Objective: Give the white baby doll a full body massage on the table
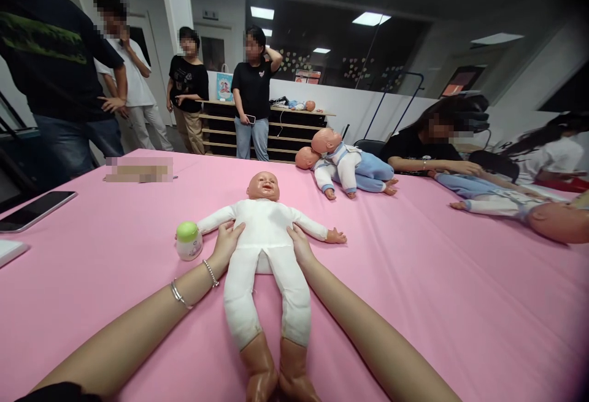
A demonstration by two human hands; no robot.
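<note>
A baby doll (264,224) with a white cloth body lies on its back on the pink-covered table, its feet pointing toward me. My left hand (227,241) grips the doll's side at the waist, thumb on top. On the opposite side, my right hand (300,246) holds the waist the same way. The fingers of both hands are partly hidden beneath or behind the cloth body. A small white jar with a green lid (188,241) stands by the doll's hand at left, close to my left hand.
Two dolls in blue and white clothes (354,166) lie at the back of the pink table (405,310). At right, a seated person (414,150) handles another dressed doll (501,202). A tablet (37,210) rests at the left edge. Several people stand beyond the table.
</note>
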